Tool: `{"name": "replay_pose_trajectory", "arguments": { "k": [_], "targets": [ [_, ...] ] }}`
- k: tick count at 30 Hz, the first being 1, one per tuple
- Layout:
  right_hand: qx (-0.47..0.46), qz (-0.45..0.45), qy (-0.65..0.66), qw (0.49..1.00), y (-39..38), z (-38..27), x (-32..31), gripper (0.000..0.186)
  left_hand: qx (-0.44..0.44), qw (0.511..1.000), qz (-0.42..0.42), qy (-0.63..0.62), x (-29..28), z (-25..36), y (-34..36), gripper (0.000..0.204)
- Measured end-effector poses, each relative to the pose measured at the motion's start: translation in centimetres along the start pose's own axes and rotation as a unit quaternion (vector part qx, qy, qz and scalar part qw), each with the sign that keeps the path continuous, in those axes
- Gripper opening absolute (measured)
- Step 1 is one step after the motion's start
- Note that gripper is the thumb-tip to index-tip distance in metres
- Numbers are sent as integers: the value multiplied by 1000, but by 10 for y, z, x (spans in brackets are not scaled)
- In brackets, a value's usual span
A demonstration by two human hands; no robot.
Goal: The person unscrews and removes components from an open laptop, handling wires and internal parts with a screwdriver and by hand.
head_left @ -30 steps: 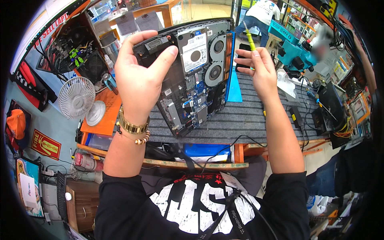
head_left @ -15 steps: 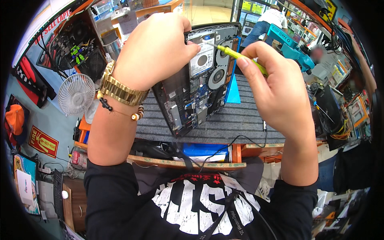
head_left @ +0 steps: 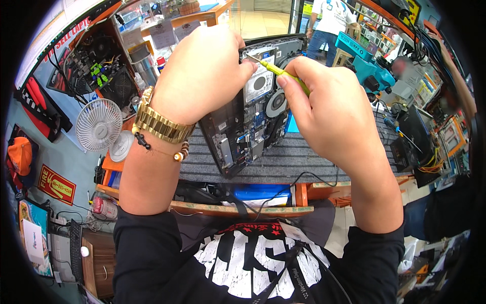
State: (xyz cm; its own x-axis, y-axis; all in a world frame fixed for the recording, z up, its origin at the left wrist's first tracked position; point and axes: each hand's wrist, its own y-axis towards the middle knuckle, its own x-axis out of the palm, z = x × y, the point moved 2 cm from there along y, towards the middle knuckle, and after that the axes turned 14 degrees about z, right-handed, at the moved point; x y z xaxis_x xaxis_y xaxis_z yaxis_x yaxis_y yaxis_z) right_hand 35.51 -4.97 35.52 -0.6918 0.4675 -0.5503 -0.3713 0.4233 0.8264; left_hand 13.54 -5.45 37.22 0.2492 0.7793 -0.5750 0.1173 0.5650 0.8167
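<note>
We note an opened laptop base [head_left: 248,126], bottom cover off, tilted up on its near edge on the grey ribbed mat, the far edge raised. Its interior faces right: a silver rectangular drive near the top, a round black fan just below it, blue-green board sections and grey metal brackets lower down. A yellow-green-handled screwdriver [head_left: 283,75] lies slanted across the upper part, its thin metal tip pointing left at the top corner of the drive.

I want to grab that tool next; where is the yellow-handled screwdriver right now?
In the head view, the yellow-handled screwdriver is pinched in the right hand, upper centre, its tip on the opened laptop beside the left hand.
</note>
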Motion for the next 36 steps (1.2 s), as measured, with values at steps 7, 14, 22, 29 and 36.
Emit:
{"name": "replay_pose_trajectory", "arguments": {
  "k": [7,14,22,29,36],
  "targets": [
    [-32,48,26,998,1,-5,2,18,14,1000,3,19,-4,2,-2,39],
    [-11,8,-21,1000,-1,-12,2,22,13,1000,4,14,-2,-4,-5,39],
    [-13,9,-22,1000,0,-12,1,21,36,999,30,8,2,-8,-6,40],
    [-31,12,-45,998,-1,-15,2,22,26,999,16,14,0,-4,-6,39],
    [34,-70,80,994,18,-7,-3,37,57,997,44,8,4,2,-8,35]
  ]
}}
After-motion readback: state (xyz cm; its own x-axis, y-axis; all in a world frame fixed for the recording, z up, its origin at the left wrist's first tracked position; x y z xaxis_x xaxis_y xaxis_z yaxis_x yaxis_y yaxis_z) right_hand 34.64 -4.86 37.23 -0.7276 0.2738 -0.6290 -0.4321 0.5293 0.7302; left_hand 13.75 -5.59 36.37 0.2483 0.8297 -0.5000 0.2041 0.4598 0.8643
